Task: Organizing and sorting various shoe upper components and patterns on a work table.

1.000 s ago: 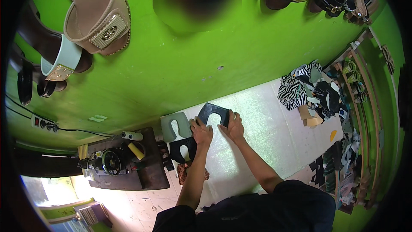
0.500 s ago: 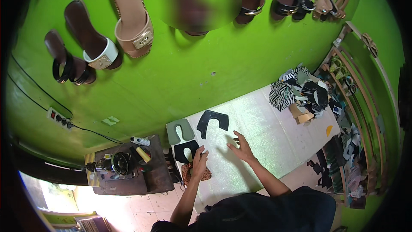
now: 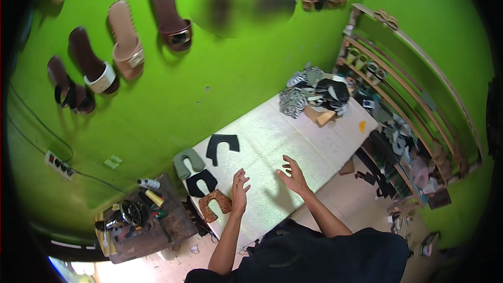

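Observation:
Both hands hover over the white-covered table [image 3: 262, 152], with nothing in either. My left hand [image 3: 240, 191] is open, its fingers raised, just right of a leopard-print U-shaped piece [image 3: 222, 199]. My right hand [image 3: 295, 178] is also open, thumb and fingers apart, and casts a shadow on the cover. Along the table's left end lie a grey-green U-shaped piece [image 3: 184, 157] and a black U-shaped piece [image 3: 203, 177]. Farther back, apart from these, is a larger dark curved piece [image 3: 225, 139]. All look like flat cut shoe-upper parts.
A heap of scraps [image 3: 314, 91], some zebra-striped, covers the far right end. A yellow scrap [image 3: 362, 126] lies near it. Wooden shelves [image 3: 414, 94] stand at right. A dark side table [image 3: 175, 220] with a machine and thread cones stands at left. Sandals [image 3: 126, 42] hang on the green wall.
The view has turned to the right, so more shelves and floor show. The leopard-print piece is now less covered by my left hand. Both hands stay open and empty.

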Tool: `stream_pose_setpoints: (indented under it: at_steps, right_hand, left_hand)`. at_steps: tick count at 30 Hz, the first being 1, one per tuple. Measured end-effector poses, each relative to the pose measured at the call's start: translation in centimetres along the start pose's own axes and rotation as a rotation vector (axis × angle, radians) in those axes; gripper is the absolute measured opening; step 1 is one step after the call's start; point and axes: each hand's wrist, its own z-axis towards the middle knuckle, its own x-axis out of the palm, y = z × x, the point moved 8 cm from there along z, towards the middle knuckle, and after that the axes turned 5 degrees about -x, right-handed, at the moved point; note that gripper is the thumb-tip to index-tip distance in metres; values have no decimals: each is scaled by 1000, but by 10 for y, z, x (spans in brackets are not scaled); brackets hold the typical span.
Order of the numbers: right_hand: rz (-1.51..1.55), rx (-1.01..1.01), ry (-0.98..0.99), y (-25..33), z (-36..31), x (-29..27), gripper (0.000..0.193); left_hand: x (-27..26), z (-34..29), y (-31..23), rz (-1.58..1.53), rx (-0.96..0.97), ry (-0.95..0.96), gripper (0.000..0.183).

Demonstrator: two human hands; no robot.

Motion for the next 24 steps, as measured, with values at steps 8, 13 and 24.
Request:
stream_pose_setpoints:
  at_steps: [8, 13, 24]
  right_hand:
    - [38, -4, -185, -19, -35, -109, 71]
    - [129, -48, -275, -46, -53, -185, 72]
    - [163, -91, -319, -114, -64, -346, 71]
  left_hand:
    - [113, -6, 4, 52, -3, 165, 54]
    - [196, -13, 3, 119, 51, 229, 51]
    - [373, -10, 25, 166, 94, 293, 54]
